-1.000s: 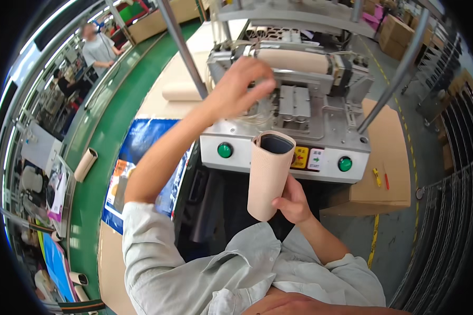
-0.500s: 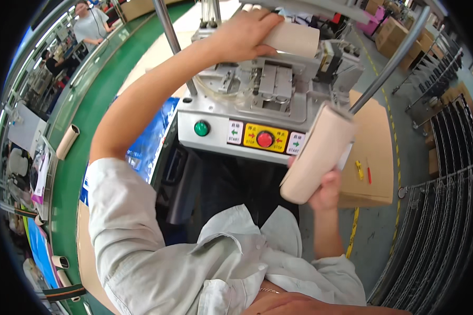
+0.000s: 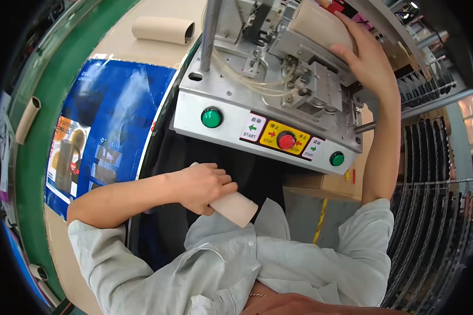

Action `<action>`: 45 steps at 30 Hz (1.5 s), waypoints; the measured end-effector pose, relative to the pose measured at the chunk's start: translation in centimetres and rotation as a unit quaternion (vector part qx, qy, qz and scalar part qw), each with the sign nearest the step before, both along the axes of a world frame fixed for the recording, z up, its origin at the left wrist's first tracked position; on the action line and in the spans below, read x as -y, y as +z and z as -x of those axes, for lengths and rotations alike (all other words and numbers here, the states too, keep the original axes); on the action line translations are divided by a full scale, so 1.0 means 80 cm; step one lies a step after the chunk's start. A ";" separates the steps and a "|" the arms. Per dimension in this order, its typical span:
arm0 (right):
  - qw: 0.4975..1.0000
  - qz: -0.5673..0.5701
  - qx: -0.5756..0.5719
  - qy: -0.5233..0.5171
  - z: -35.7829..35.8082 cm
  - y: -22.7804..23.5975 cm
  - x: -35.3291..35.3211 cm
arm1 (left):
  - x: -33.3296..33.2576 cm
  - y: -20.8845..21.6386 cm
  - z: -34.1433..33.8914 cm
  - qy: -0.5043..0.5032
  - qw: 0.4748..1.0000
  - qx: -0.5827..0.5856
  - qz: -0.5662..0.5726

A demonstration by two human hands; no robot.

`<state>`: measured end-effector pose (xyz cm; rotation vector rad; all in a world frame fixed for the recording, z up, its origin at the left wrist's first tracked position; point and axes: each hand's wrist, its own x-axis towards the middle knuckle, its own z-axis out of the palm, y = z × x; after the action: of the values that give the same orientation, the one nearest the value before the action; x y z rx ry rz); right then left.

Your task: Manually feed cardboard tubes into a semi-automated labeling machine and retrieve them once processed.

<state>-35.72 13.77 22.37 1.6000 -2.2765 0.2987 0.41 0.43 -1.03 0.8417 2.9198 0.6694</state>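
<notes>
1. Well, at the left of the frame a blue printed sheet (image 3: 134,100) lies flat, with a pale picture label (image 3: 68,155) near its lower left; its white lettering is mostly too small for me to read.
2. In the upper left, a loose tube (image 3: 160,30) lies on its side on the tan surface.
3. At lower centre, my left hand (image 3: 207,186) is wrapped around a beige tube (image 3: 236,208), which slants down to the right. I judge a light, even hold best here, so the wall doesn't dent.
4. Across the middle, the machine's front panel has a green button (image 3: 212,117), then white labels with green arrows and a yellow label with red arrows around a red button (image 3: 286,140). Short printed words there are legible.
5. At upper right, my right hand (image 3: 372,60) spans the end of the mounted tube (image 3: 320,25), thumb on the near side; how firmly, I cannot tell. Holding in line with its length seems wisest. Its faint marking blurs.
</notes>
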 end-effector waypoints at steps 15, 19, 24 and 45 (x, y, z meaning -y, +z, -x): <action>0.977 -0.165 0.138 0.008 0.072 -0.017 0.059 | 0.019 0.013 0.006 0.048 0.996 0.055 -0.041; 0.972 -0.173 0.157 0.015 0.081 -0.009 0.064 | 0.020 0.010 0.006 0.053 0.997 0.045 -0.040; 0.962 -0.179 0.205 0.023 0.086 -0.010 0.072 | 0.020 0.010 0.007 0.053 0.996 0.069 -0.037; 0.962 -0.132 0.239 0.033 0.080 -0.023 0.075 | 0.014 0.008 0.019 0.045 0.995 0.054 -0.070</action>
<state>-42.12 7.79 20.54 1.9058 -2.7194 0.4570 -1.12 -0.72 -0.42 0.6629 2.8540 0.9057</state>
